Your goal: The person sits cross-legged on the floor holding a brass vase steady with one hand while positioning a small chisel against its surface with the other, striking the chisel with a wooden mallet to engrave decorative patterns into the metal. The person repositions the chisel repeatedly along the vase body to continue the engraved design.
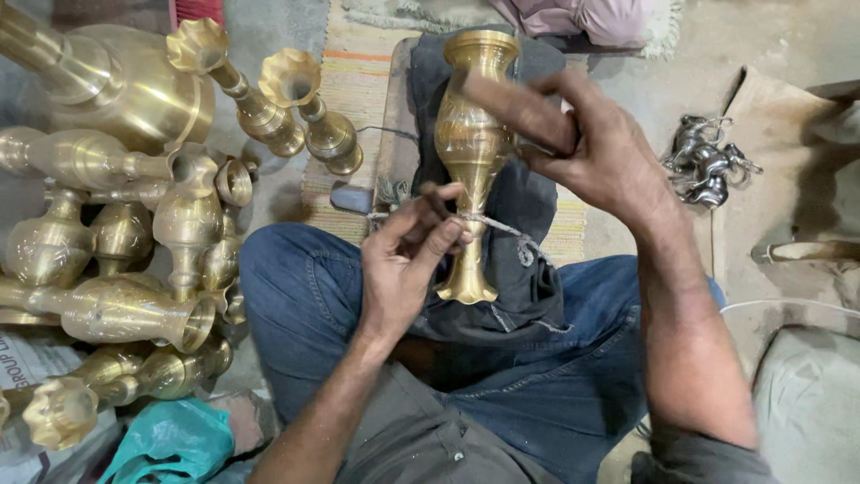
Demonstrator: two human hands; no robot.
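Note:
A brass vase (472, 143) stands upright on a dark cloth (528, 269) over my lap, its foot near my knees. My right hand (582, 148) grips the vase's upper body, and a brown wooden block (520, 112) lies under its fingers against the vase. Lower down, my left hand (408, 255) pinches a grey cord (502, 229) that is wound around the narrow stem. The cord trails off to the right over the cloth.
Many brass vases (116, 233) lie piled at the left, two flared ones (291, 108) leaning near a striped mat (354, 81). A bunch of silvery metal pieces (708, 166) lies on the floor at right. A teal cloth (170, 444) sits bottom left, a grey sack (806, 403) bottom right.

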